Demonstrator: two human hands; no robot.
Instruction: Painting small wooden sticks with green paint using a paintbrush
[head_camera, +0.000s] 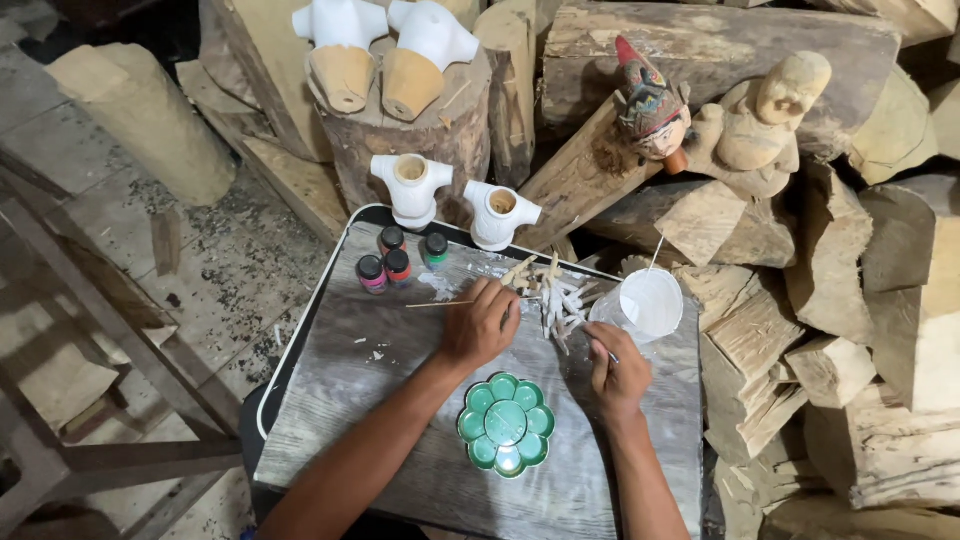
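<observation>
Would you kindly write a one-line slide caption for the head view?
Left hand holds a thin stick; right hand grips a brush by a white cup.

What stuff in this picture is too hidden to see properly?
- Brush tip, head view: the right hand covers it.
- Stick's far end, head view: under the left hand.
- Cup contents, head view: all white, unclear.
- Paint bottles, head view: labels too small.

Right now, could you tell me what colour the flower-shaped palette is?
Green; the flower-shaped palette shows best in the head view.
</observation>
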